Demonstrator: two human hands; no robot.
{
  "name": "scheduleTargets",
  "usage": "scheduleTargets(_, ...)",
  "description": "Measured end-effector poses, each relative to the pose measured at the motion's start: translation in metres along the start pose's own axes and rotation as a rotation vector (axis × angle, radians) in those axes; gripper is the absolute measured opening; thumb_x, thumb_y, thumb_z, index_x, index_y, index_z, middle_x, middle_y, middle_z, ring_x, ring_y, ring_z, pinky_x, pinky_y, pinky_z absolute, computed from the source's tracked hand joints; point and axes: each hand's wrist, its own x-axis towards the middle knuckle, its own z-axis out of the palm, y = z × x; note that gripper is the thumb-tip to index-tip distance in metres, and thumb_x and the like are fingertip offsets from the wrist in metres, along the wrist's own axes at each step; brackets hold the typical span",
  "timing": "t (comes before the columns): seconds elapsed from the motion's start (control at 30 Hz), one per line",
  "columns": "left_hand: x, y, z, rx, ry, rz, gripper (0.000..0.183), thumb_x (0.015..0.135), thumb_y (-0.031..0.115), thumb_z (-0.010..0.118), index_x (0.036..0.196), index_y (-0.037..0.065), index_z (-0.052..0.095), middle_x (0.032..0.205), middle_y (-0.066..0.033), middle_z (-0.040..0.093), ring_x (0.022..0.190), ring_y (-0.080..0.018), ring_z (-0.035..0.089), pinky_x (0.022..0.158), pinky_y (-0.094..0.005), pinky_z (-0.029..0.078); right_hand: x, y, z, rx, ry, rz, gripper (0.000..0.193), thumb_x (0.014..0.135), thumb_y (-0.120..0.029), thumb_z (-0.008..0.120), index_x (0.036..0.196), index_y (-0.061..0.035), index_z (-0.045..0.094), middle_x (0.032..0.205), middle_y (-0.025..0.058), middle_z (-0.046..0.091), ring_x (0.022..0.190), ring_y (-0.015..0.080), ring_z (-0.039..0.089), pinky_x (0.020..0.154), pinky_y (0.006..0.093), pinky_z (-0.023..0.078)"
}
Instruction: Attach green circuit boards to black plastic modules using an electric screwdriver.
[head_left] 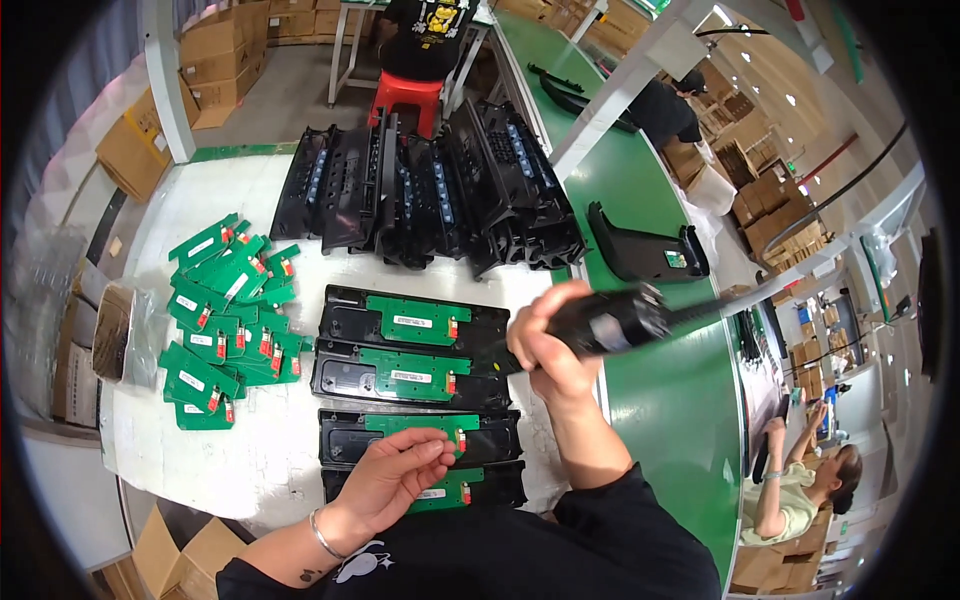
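Note:
My right hand (556, 352) is wrapped round a black power screwdriver (622, 318), held out level above the right side of the black panels. Its front end points left and is blurred. My left hand (392, 474) has its fingertips pinched together near the red connector of the third panel's board; whatever is between them is too small to make out. Several long black plastic panels (496, 434) lie in a column before me. Each carries a green circuit board (402, 376) with a white label and a red-and-white connector. The nearest panel is partly hidden by my left hand.
A loose pile of green circuit boards (232, 330) lies left on the white table (270, 478). Black plastic housings (430, 200) are stacked at the back. Beside the table runs a green conveyor (672, 400) bearing a black part (640, 250). Other people work beyond it.

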Motion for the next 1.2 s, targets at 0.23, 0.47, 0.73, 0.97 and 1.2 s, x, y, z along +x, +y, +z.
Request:
scheduleTargets(0.23, 0.006, -0.004, 0.009, -0.132, -0.076, 0.037, 0.014, 0.086, 0.005, 0.052, 0.099, 0.001, 0.056, 0.093, -0.0081, 0.061, 0.083, -0.0128, 0.06, 0.075, -0.0211, 0.049, -0.022, -0.076, 0.04, 0.093, -0.23, -0.239, 0.024, 0.069, -0.005, 0.057, 0.084, -0.0089, 0.039, 0.047, -0.0038, 0.045, 0.034, 0.0075, 0.043, 0.034, 0.019, 0.035)
scheduleTargets(0.47, -0.001, -0.021, 0.003, -0.152, -0.134, 0.031, 0.014, 0.087, 0.01, 0.052, 0.098, 0.002, 0.057, 0.089, -0.0052, 0.06, 0.077, -0.0101, 0.058, 0.07, -0.0191, 0.048, -0.047, -0.08, 0.044, 0.103, -0.198, -0.242, 0.023, 0.069, -0.004, 0.057, 0.082, -0.0089, 0.039, 0.048, -0.0033, 0.046, 0.036, 0.0081, 0.046, 0.035, 0.0196, 0.038)
scheduleTargets(0.73, -0.01, -0.039, 0.003, -0.107, -0.118, 0.032, 0.015, 0.089, 0.013, 0.05, 0.098, 0.002, 0.054, 0.085, -0.0028, 0.058, 0.074, -0.0088, 0.055, 0.068, -0.0196, 0.048, -0.065, -0.087, 0.045, 0.094, -0.284, -0.175, 0.024, 0.071, -0.002, 0.061, 0.086, -0.0075, 0.043, 0.055, -0.0003, 0.051, 0.043, 0.0103, 0.05, 0.043, 0.0208, 0.041)
scheduleTargets(0.97, -0.015, -0.039, 0.02, -0.025, -0.152, -0.103, 0.029, 0.092, 0.019, 0.045, 0.112, -0.002, 0.048, 0.108, -0.0108, 0.055, 0.093, -0.0155, 0.056, 0.084, -0.0252, 0.045, -0.071, -0.072, 0.035, 0.024, -0.261, -0.127, 0.029, 0.071, -0.008, 0.062, 0.093, -0.0121, 0.045, 0.056, -0.0059, 0.054, 0.045, 0.0019, 0.051, 0.044, 0.0129, 0.04)
scheduleTargets(1.2, -0.007, -0.021, -0.002, 0.023, -0.033, -0.124, 0.034, 0.094, 0.014, 0.035, 0.119, -0.009, 0.04, 0.114, -0.0239, 0.05, 0.104, -0.0295, 0.053, 0.09, -0.0327, 0.045, -0.067, -0.019, 0.006, -0.127, 0.11, -0.075, 0.028, 0.071, -0.001, 0.053, 0.096, -0.0005, 0.041, 0.064, 0.0047, 0.046, 0.046, 0.0124, 0.04, 0.045, 0.0258, 0.036)
